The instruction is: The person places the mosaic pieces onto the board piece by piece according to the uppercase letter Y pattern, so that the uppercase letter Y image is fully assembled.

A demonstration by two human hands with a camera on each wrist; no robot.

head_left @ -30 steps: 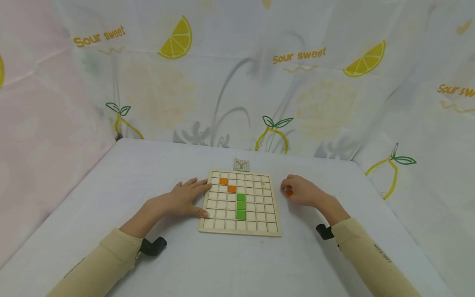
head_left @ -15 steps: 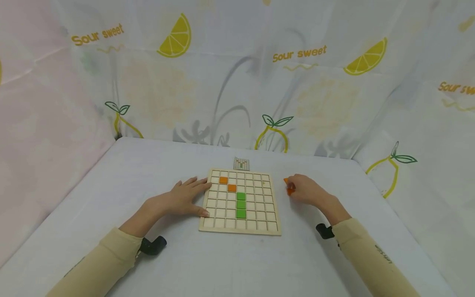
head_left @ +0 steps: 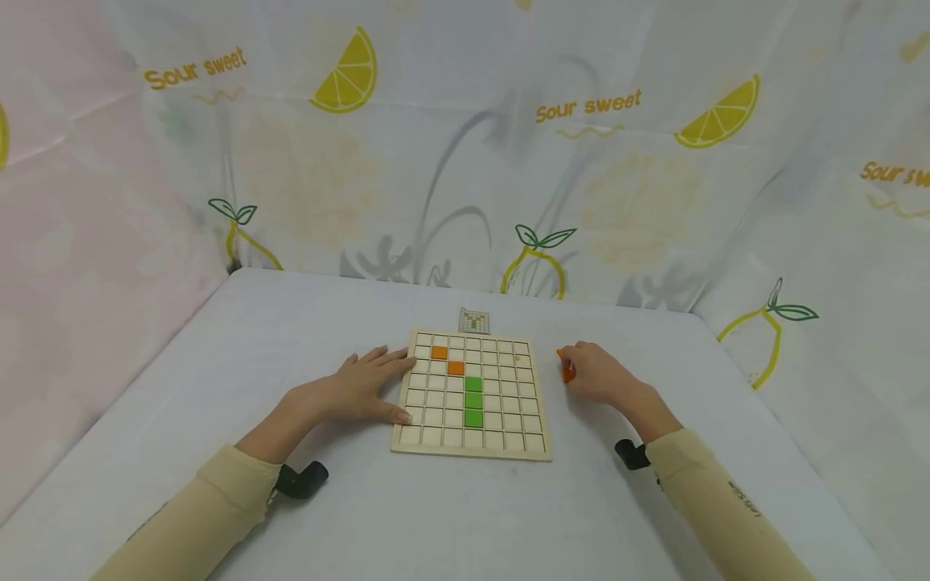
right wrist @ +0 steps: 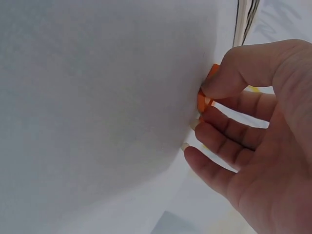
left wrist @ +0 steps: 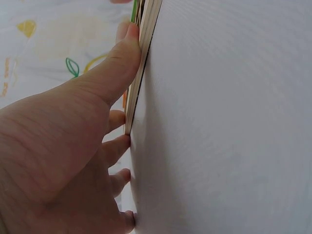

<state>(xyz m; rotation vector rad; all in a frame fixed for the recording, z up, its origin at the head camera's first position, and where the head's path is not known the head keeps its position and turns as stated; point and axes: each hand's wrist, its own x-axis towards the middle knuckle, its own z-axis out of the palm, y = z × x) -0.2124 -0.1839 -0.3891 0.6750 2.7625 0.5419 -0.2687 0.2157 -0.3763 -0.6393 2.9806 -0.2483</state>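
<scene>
A square wooden grid board (head_left: 431, 397) lies flat on the white table. Two orange tiles (head_left: 439, 353) step diagonally down to a column of three green tiles (head_left: 473, 401) in its cells. My left hand (head_left: 356, 390) rests at the board's left edge, fingers spread and fairly straight, thumb on the rim. In the left wrist view the thumb (left wrist: 117, 66) lies along the wooden edge. To the right of the board, my right hand (head_left: 597, 373) pinches orange tiles (right wrist: 202, 101) between thumb and fingertips, low over the cloth. Its fingers partly hide them.
A small pattern card (head_left: 474, 321) with a printed grid lies just behind the board. White cloth (head_left: 465, 516) covers the table, and a lemon-print curtain (head_left: 407, 161) stands round its back and sides. Black wrist cameras (head_left: 301, 482) hang beneath both sleeves.
My right hand has turned slightly, and more orange now shows at its fingertips, with one tile tipped up. The left hand and the board hold their places.
</scene>
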